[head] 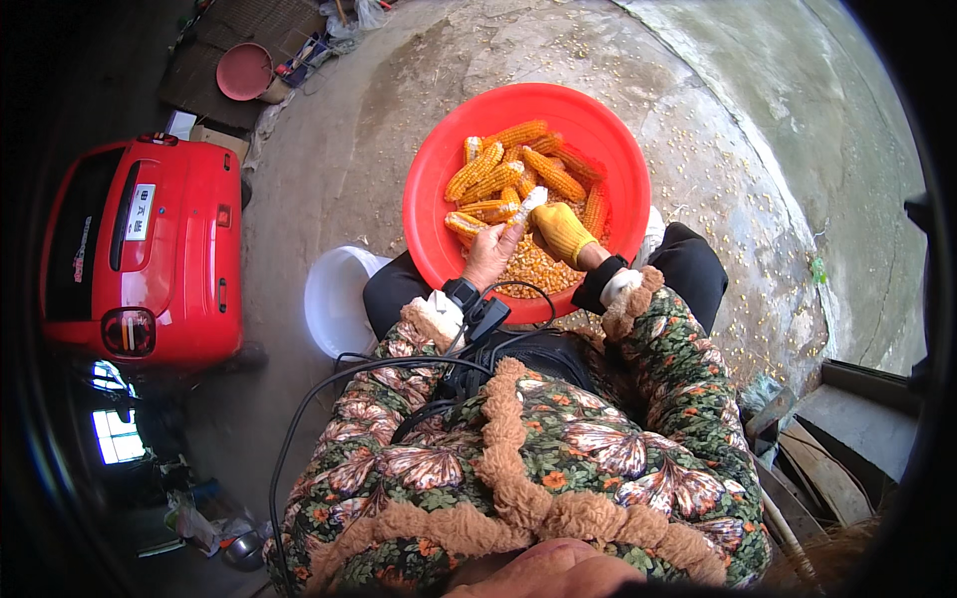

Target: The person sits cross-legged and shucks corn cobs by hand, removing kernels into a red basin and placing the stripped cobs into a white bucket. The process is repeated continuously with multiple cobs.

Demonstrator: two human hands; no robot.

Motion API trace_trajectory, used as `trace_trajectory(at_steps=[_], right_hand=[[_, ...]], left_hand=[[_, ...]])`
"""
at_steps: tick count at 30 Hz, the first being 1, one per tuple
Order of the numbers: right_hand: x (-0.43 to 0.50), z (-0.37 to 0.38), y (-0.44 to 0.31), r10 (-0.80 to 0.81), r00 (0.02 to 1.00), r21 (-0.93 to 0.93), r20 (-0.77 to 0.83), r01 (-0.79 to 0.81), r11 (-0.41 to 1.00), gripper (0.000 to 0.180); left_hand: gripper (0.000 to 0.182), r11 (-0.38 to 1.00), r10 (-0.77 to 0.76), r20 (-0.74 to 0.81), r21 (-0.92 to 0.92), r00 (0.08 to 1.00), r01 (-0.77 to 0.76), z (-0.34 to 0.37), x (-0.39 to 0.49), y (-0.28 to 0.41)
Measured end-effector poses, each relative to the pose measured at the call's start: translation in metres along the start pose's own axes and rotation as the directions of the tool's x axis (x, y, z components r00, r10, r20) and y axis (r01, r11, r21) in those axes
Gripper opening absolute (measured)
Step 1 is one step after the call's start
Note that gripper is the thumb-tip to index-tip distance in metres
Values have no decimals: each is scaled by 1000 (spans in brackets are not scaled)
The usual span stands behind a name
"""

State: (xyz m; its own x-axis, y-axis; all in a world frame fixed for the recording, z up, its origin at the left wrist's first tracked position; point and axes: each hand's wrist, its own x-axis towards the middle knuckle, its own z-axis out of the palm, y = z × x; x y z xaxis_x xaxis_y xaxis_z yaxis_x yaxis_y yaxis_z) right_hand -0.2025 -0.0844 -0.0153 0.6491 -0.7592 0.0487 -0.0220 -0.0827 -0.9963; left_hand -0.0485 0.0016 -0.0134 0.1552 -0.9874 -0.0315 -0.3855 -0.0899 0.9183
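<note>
Across my knees lies a wide red plastic basin (430, 149) holding ears of dried corn (490, 183) and loose kernels (542, 269). My bare left hand (490, 250) grips the lower end of a corn cob (532, 203), whose visible side is pale and stripped of kernels. My right hand (562, 230), in a yellow knit glove, is curled against the same cob's right side. The glove hides part of the cob and its own fingertips. Whole orange ears are heaped beyond both hands, and kernels cover the basin's near part.
A white plastic bucket (340, 299) stands on the floor left of the basin. Farther left is a parked red car (179, 254). Kernels are scattered over the concrete floor (718, 247). Black cables (321, 389) loop across my lap. Wooden boards (822, 471) lie at lower right.
</note>
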Motion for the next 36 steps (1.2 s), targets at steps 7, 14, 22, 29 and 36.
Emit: trace_trajectory(at_steps=[7,14,22,29,36], right_hand=[[10,-4,15,-298,924,-653,240,381,655,7],[4,-10,-10,84,976,-461,-199,-169,871,31],[1,-1,-19,-82,976,-387,-203,-4,922,26],[3,-7,-16,-288,957,-551,-30,225,803,10],[-1,-4,-19,-232,973,-564,-3,190,804,16]], left_hand=[[45,778,-379,237,-441,894,447,-12,-3,4],[52,949,-13,-151,308,988,60,-11,2,-8],[47,740,-3,-117,667,993,81,-7,-4,30],[48,815,10,-84,579,996,40,-5,-6,27],[46,704,28,-37,710,999,7,-4,-9,28]])
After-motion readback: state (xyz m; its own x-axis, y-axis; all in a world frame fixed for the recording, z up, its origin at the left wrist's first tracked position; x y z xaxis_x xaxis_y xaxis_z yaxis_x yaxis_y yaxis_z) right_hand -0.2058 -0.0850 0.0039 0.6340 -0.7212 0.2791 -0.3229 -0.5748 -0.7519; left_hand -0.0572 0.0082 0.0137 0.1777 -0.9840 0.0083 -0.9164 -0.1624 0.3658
